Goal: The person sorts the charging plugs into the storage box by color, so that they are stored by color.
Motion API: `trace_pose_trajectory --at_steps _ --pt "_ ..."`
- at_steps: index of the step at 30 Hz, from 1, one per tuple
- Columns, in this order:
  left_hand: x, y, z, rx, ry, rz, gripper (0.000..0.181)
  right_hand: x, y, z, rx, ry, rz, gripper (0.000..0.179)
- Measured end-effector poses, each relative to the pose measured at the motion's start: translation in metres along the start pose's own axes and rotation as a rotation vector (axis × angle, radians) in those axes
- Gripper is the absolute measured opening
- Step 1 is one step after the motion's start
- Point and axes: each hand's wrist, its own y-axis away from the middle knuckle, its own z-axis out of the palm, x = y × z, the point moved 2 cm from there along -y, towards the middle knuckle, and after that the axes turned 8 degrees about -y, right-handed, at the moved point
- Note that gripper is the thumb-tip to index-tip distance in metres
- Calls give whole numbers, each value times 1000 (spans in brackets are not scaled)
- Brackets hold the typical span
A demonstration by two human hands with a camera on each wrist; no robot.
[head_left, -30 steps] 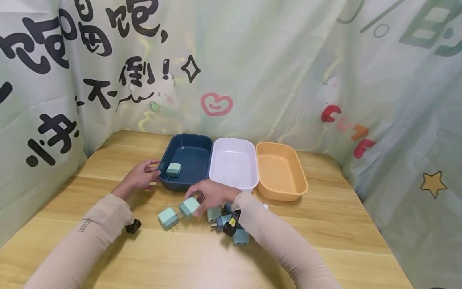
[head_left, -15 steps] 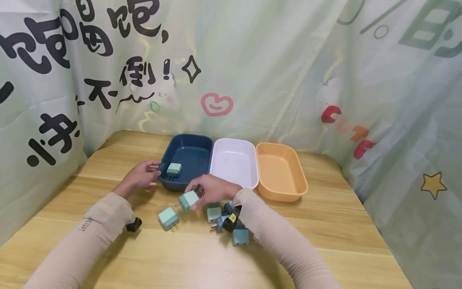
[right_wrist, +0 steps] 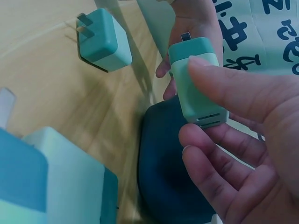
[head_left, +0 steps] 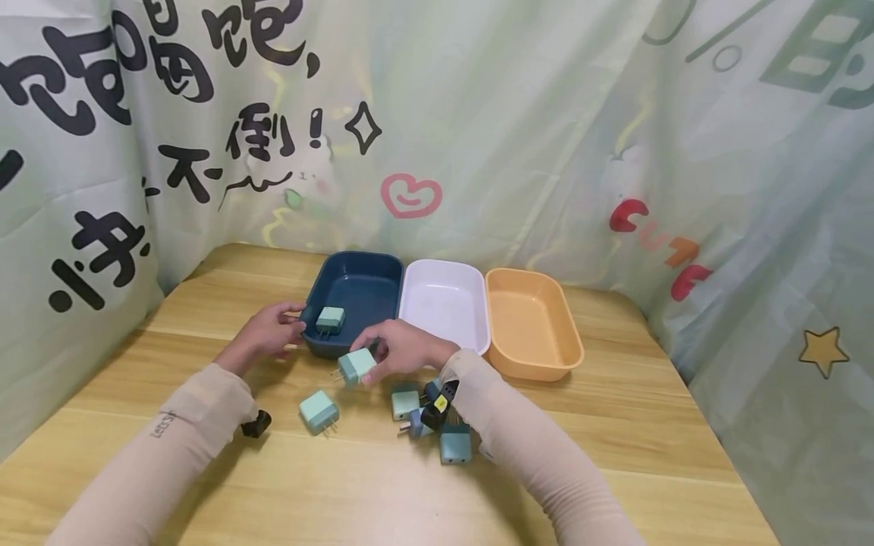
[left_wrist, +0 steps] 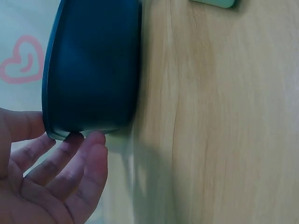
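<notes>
Your right hand (head_left: 403,353) pinches the mint charger (head_left: 357,367) at its fingertips, thumb against curled fingers, near the navy tray's (head_left: 365,296) near edge; your left hand (head_left: 269,331), half-curled, lightly grips that tray's rim

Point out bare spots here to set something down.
Table right of the orange tray is bare, as is the strip nearer than the lone mint charger. Crowded: the charger cluster beside the right sleeve, and before the navy tray, where the right hand holds a charger.
</notes>
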Motion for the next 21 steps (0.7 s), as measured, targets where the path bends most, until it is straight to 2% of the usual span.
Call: trace_pose_trajectory --at_steps 14,21 --pt "0 -1 -2 -9 15 -26 52 -3 -6 -12 31 6 -38 43" --pt "-1 -2 -1 -7 19 -35 52 -2 -11 -19 76 7 -12 44"
